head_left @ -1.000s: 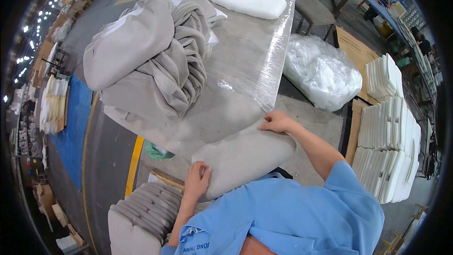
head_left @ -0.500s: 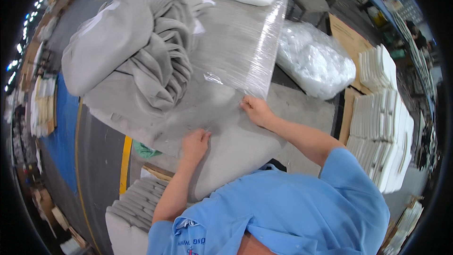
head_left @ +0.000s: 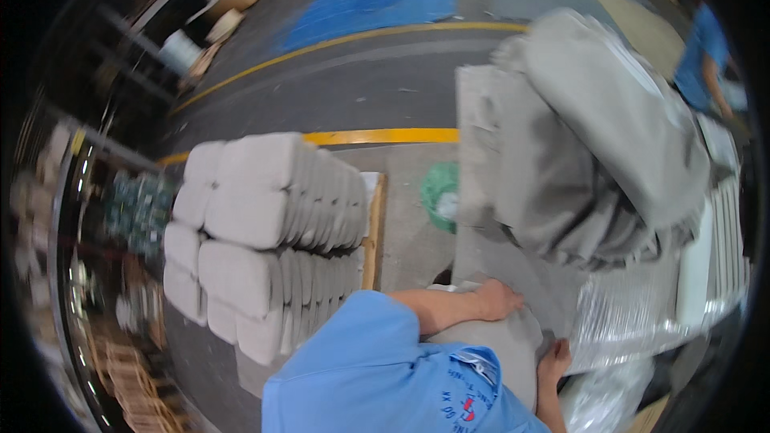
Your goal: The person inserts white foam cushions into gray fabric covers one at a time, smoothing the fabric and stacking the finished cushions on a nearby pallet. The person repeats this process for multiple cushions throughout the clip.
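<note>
A grey fabric-covered cushion (head_left: 525, 337) lies at the table's near edge, against my body. My left hand (head_left: 499, 301) is closed on the cushion's fabric cover at its far side. Just to the right, my right hand (head_left: 555, 361) has its fingers curled at the cover's other edge; blur hides the fingertips. Beyond both hands, a large heap of folded grey fabric covers (head_left: 593, 144) rests on the table (head_left: 475, 168). Clear plastic wrap (head_left: 622, 305) covers part of the tabletop.
Stacked grey cushions (head_left: 273, 192) stand on a pallet (head_left: 374, 232) to my left. A green bag (head_left: 439, 192) sits on the floor beside the table. A bulky clear plastic bag (head_left: 609, 393) lies at lower right. Another person in blue (head_left: 702, 60) is at far right.
My view has swung left, bringing the cushion stacks and yellow floor lines into view. Both hands remain at the grey cushion, and they now appear closer together.
</note>
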The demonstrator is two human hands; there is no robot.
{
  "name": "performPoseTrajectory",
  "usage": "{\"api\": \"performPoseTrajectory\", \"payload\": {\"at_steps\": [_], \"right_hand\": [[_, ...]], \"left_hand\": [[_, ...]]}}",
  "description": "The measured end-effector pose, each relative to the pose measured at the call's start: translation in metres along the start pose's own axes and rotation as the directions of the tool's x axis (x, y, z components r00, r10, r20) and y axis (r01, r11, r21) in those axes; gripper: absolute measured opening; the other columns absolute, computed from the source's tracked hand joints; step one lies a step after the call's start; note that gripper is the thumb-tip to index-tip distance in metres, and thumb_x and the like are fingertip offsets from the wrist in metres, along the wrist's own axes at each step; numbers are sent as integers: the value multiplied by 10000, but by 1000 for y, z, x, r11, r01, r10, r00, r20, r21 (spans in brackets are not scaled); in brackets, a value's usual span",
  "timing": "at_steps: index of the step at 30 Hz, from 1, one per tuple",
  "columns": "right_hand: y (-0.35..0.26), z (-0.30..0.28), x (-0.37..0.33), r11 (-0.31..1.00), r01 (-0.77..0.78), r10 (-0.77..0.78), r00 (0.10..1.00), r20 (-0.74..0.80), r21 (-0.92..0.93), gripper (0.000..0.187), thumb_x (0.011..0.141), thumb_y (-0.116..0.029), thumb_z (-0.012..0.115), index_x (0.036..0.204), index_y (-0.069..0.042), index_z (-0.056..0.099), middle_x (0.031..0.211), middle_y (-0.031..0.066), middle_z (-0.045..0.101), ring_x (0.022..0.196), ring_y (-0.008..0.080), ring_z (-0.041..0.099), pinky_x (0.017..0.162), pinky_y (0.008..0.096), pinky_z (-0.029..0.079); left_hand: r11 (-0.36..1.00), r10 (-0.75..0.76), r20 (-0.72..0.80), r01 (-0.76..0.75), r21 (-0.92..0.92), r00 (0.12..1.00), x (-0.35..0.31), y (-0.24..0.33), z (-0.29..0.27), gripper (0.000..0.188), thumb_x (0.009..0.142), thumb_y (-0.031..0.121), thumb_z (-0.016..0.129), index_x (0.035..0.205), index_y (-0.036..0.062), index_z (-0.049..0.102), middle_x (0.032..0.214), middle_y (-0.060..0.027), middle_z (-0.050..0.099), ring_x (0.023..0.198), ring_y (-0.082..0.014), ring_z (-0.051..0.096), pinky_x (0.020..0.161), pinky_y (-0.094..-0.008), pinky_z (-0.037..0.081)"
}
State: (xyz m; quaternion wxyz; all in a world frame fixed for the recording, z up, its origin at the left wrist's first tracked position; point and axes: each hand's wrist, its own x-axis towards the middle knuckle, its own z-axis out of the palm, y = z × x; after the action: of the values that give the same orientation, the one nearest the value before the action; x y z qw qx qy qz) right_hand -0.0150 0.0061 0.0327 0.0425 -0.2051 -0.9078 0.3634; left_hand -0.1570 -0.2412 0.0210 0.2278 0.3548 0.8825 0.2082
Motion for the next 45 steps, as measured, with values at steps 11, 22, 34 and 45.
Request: {"api": "performPoseTrajectory", "payload": {"at_steps": [11,22,34,45], "right_hand": [[69,-30,7,998,27,-26,1000,-12,52,322,854,-145,732,1109,40,667,987,183,679,887,295,631,818,393,497],[29,-81,-49,996,-35,44,992,121,-80,567,898,-160,790,1399,31,606,1228,251,696,1116,290,661,994,398,518],[-112,-138,-117,940,194,-210,977,28,281,520,940,-170,773,1368,76,610,1243,250,697,1112,302,655,987,411,516],[-282,-84,-136,959,237,-283,851,443,158,505,898,-200,804,1339,1,663,1161,244,722,1032,301,691,931,424,547]], "left_hand": [[976,-31,255,85,-202,967,-87,-58,-74,327,918,390,703,1153,187,807,1270,-117,735,1114,-320,700,933,-439,535],[-269,-544,-138,-328,-905,827,-183,-58,20,586,1082,508,465,990,34,797,1421,-142,620,1335,-223,542,1142,-353,364],[-29,-664,-176,-260,-965,727,-249,-45,-20,682,1050,660,466,1154,58,768,1190,-100,721,1120,-214,623,1028,-372,449],[605,-422,-293,26,-796,858,-495,-11,5,664,828,320,862,1377,58,597,1254,-134,700,1217,-273,628,999,-391,500]]}}
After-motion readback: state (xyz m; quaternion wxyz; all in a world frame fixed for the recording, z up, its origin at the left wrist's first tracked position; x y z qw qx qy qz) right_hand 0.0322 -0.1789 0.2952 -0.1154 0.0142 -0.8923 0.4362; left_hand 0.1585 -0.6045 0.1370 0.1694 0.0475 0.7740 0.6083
